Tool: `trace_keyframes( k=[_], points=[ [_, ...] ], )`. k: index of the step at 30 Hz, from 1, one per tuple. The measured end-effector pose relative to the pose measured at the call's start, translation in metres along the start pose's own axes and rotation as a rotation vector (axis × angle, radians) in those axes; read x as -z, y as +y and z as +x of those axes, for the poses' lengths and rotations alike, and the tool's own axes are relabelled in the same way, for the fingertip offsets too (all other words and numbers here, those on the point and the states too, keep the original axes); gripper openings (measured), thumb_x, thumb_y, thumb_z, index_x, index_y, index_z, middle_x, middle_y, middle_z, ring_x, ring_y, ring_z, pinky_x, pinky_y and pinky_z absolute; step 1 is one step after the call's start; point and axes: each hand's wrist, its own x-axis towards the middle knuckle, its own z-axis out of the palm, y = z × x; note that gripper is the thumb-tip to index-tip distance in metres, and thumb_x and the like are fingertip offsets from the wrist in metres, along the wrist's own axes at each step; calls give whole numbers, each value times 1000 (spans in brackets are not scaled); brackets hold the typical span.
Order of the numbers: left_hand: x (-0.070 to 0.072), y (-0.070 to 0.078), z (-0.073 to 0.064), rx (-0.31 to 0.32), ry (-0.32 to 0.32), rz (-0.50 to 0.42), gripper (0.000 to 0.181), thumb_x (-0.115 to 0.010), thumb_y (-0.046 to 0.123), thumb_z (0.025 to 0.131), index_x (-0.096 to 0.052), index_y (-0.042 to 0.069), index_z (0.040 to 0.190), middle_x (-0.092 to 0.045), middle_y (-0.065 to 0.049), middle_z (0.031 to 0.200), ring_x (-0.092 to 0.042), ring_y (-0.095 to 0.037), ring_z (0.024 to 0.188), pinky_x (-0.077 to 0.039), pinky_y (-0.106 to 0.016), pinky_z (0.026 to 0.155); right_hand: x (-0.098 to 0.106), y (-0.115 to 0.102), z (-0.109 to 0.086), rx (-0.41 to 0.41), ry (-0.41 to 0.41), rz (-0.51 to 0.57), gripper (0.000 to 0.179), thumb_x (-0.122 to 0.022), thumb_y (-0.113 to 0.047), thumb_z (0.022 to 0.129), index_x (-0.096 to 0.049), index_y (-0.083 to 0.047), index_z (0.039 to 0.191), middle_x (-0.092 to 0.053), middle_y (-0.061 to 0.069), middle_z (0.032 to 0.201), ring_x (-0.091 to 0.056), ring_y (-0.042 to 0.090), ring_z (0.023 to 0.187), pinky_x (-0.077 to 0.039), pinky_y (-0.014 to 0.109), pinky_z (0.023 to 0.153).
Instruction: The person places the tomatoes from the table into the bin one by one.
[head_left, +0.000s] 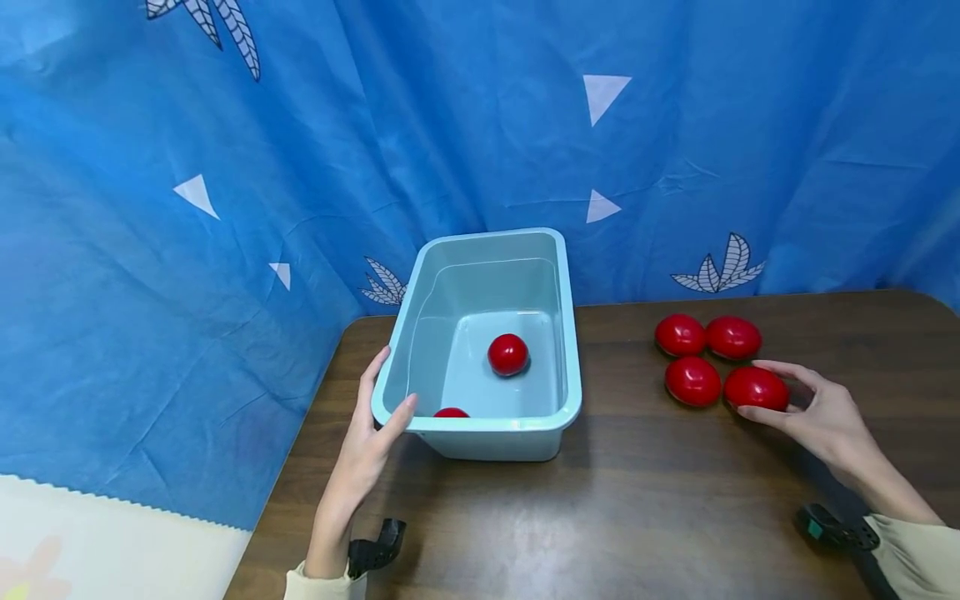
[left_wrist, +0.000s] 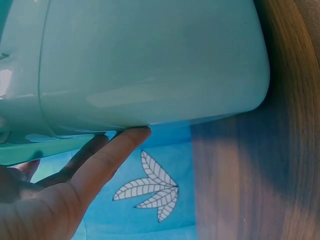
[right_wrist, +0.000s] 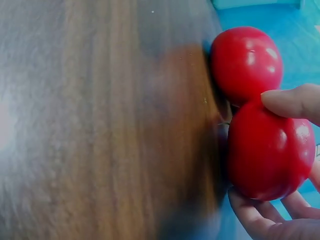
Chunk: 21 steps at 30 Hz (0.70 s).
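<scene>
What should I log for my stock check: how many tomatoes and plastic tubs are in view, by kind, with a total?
Light blue plastic tub: 1
Red tomatoes: 6 (4 outside the tub, 2 inside, one of those mostly hidden)
Total: 7

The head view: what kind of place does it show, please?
Probably an indoor spot arranged for recording handwork: a brown wood-grain table, a printed blue curtain hung behind it, and black wrist-worn devices.

tomatoes point(head_left: 753, 389): red | tub point(head_left: 487, 439): teal | curtain point(head_left: 480, 125): blue, leaf-patterned | cloth point(head_left: 120, 542): perhaps flowered
</scene>
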Motion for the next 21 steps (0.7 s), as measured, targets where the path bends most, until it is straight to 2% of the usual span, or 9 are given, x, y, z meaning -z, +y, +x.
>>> trace_keyframes(
  k=[3,6,8,11,13,15,21],
  points=[
    [0,0,0,-1,-4,-3,75,-60,19,104,-18,24,166,-29,-14,163,-40,-43,141,-49,-63,103,4,-2,-4,-5,24,36,74,-81,-24,93,-43,3,151,-34,44,148,-54,58,108,-50,16,62],
    [0,-1,0,4,1,-3,75,-61,20,104,-19,24,166,-29,-13,163,-40,-43,141,-49,-62,103,6,-10,-6,9,80,86,69,-82,-22,93,-49,-6,151,-37,37,148,-60,30,103,-51,11,65],
    [1,-1,0,6,4,-1,75,-61,20,104,-19,25,166,-29,-12,163,-40,-42,141,-49,-61,104,7,-18,-7,22,121,131,67,-83,-20,92,-52,-14,152,-43,25,146,-56,10,98,-52,10,67],
    [1,-2,0,10,8,3,76,-61,20,103,-19,26,166,-30,-11,162,-40,-41,141,-49,-60,104,9,-36,-9,33,149,214,67,-83,-19,92,-53,-25,152,-47,5,142,-51,-5,94,-52,9,69],
    [1,-2,0,9,8,5,76,-61,20,103,-19,26,166,-29,-10,162,-40,-41,141,-49,-60,104,10,-50,-10,41,151,263,68,-83,-18,92,-53,-27,152,-47,-6,141,-51,-3,99,-53,9,71],
    [1,-2,0,8,7,7,76,-61,20,103,-19,26,166,-29,-11,162,-41,-41,141,-50,-59,104,10,-66,-10,46,142,298,69,-83,-17,92,-52,-28,153,-46,-11,141,-52,-2,103,-54,9,72],
    [0,-1,-1,6,0,-3,76,-61,20,103,-19,25,166,-29,-12,163,-40,-42,141,-50,-62,103,10,-114,-10,150,55,489,70,-80,-2,91,-53,-20,153,-46,-10,144,-56,4,115,-58,15,75]
  ],
)
